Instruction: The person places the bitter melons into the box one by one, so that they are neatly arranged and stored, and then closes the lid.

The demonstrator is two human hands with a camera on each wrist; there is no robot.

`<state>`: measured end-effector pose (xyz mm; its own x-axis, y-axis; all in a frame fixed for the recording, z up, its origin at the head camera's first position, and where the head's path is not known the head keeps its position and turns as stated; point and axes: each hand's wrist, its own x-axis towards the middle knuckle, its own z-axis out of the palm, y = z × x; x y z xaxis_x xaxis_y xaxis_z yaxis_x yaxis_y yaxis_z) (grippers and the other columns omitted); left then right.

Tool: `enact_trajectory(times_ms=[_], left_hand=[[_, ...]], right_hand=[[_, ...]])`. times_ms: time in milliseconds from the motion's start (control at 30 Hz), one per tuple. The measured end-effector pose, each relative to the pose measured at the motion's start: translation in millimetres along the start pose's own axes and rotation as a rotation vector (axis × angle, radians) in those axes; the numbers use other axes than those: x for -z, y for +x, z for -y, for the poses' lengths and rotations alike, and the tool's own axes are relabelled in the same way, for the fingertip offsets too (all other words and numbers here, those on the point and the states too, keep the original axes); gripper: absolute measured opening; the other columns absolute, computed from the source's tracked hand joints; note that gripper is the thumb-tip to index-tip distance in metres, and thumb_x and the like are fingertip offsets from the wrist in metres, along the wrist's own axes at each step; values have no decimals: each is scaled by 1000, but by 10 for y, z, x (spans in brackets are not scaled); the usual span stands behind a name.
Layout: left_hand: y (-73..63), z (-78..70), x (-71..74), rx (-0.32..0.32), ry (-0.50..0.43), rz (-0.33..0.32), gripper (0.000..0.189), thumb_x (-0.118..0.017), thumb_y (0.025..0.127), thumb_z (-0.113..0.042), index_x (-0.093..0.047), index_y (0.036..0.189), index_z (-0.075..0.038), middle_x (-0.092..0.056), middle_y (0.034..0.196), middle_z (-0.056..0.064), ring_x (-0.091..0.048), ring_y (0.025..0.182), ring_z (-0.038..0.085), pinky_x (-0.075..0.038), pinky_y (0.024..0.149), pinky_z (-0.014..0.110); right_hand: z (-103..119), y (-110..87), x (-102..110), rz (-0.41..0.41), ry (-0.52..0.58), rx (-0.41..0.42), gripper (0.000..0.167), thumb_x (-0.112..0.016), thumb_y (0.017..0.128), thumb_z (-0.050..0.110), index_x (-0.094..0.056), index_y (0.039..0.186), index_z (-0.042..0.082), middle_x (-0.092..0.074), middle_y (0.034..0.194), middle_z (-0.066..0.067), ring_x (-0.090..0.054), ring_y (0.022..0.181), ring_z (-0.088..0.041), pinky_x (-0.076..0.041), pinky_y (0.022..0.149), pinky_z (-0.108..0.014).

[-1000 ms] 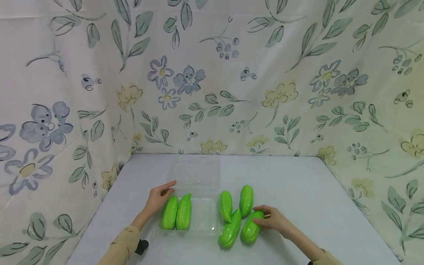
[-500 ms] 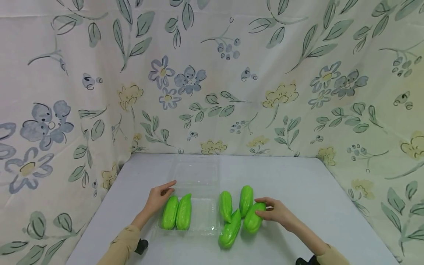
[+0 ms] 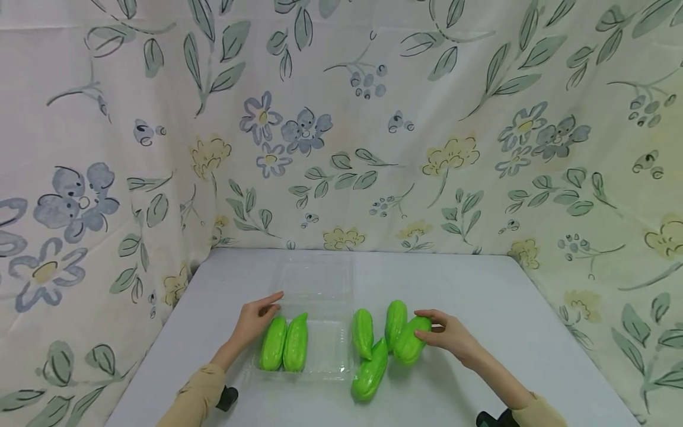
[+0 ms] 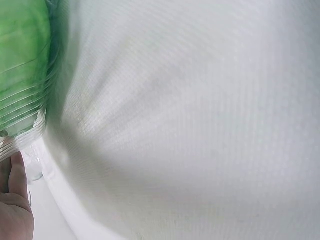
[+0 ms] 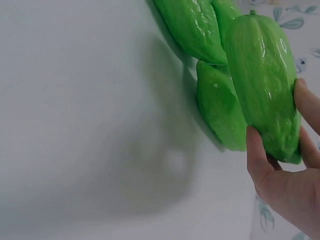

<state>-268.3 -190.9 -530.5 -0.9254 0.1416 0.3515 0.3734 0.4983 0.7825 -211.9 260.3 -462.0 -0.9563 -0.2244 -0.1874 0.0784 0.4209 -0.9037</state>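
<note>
- Table [image 3: 453, 284]: bore the box and the gourds outside it.
- Box [image 3: 326, 347]: lay with its lid [image 3: 316, 276] open, two boxed gourds [image 3: 296, 344] side by side in its left part.
- Left hand [image 3: 252, 320]: touched the box rim; whether it pinched could not be told. Slack there could let a knocked box skid.
- Right hand [image 3: 452, 339]: pinched the held gourd [image 3: 411, 345] between thumb and fingers.
- Held gourd: raised off the table, right of the box, near three loose gourds [image 3: 370, 373]. Glossy skin could cause a slip; a low pass could roll the loose gourds.
</note>
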Motion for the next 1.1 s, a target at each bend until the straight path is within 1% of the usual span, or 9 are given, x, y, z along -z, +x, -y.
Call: enact_trajectory(times_ms=[133,233,433,667,733,833,967,1033,1100], left_hand=[[0,16,-7,-8,2,-1,34,-61,90,-3,-62,124,-2,-67,116,19,-66,80,27,-45,61,19],[-3,28,-16,-10,8,-2,34,-62,90,-4,-62,124,-2,-67,116,18,-66,80,25,-45,61,19],[-6,26,-16,-3,17,-5,34,-63,90,-5,-63,124,-4,-68,116,15,-68,86,13,-47,64,19],[-1,16,-14,-7,8,-6,34,-62,90,-5,-63,124,-4,-68,116,14,-69,87,17,-47,63,19],[-1,17,-17,-7,15,-5,34,-63,90,-5,-63,124,-4,-68,117,14,-69,88,15,-47,63,18],[-1,15,-18,-3,10,-1,34,-63,90,-4,-62,124,-3,-67,117,16,-68,83,13,-45,60,19],[2,13,-18,6,7,6,35,-62,90,-4,-62,125,-3,-67,116,19,-58,70,7,-41,56,19],[3,13,-20,7,14,4,34,-62,90,-4,-62,125,-3,-67,115,19,-58,70,7,-41,56,19],[3,14,-23,5,18,-2,34,-63,90,-4,-62,124,-3,-67,115,18,-61,72,11,-42,57,19]], right_hand=[[-32,18,-33,-1,25,5,61,-74,83,24,-50,135,2,-52,128,-22,-60,106,-23,-53,80,-30],[-46,30,-60,-7,34,13,63,-74,83,24,-49,135,1,-51,129,-22,-60,106,-23,-53,80,-29],[-26,53,-104,-26,27,25,61,-74,83,25,-50,135,3,-51,130,-21,-60,108,-26,-53,80,-31],[30,85,-154,-26,41,54,60,-73,84,24,-50,135,3,-49,134,-23,-56,114,-33,-52,82,-30],[47,89,-170,-29,39,58,60,-73,84,23,-50,135,3,-48,135,-22,-56,115,-33,-52,82,-30],[58,100,-192,-30,32,65,59,-73,84,23,-50,135,4,-48,137,-22,-55,116,-34,-52,83,-30],[68,120,-218,-21,37,86,58,-72,85,23,-50,135,4,-45,140,-22,-53,118,-36,-52,83,-30],[79,131,-236,-11,49,101,58,-71,85,22,-49,135,3,-44,141,-23,-52,119,-37,-52,83,-30],[100,141,-258,1,64,116,58,-71,86,22,-49,136,2,-43,142,-23,-51,121,-39,-52,83,-30]])
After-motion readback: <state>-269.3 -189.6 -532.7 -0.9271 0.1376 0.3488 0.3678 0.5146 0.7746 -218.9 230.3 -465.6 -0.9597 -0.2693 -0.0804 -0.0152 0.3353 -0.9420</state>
